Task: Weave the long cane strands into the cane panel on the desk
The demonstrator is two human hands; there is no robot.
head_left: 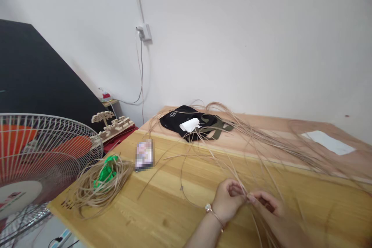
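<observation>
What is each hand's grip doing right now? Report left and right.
Left hand: closed, pinching thin rattan strands.
Right hand: closed, pinching the same strands.

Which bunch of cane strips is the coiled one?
The coil of cane strips beside the fan, bound with a green tie. The loose strips sprawl untied across the table to the left hand and right hand.

You've got a black bag (177, 122) with a white tissue (189, 124) on the tabletop (162, 217), a blurred card (144, 154) near it, white paper (328, 142) far right, a wire-guarded fan (37, 155) at your left, and a wall socket (144, 31) above.
</observation>
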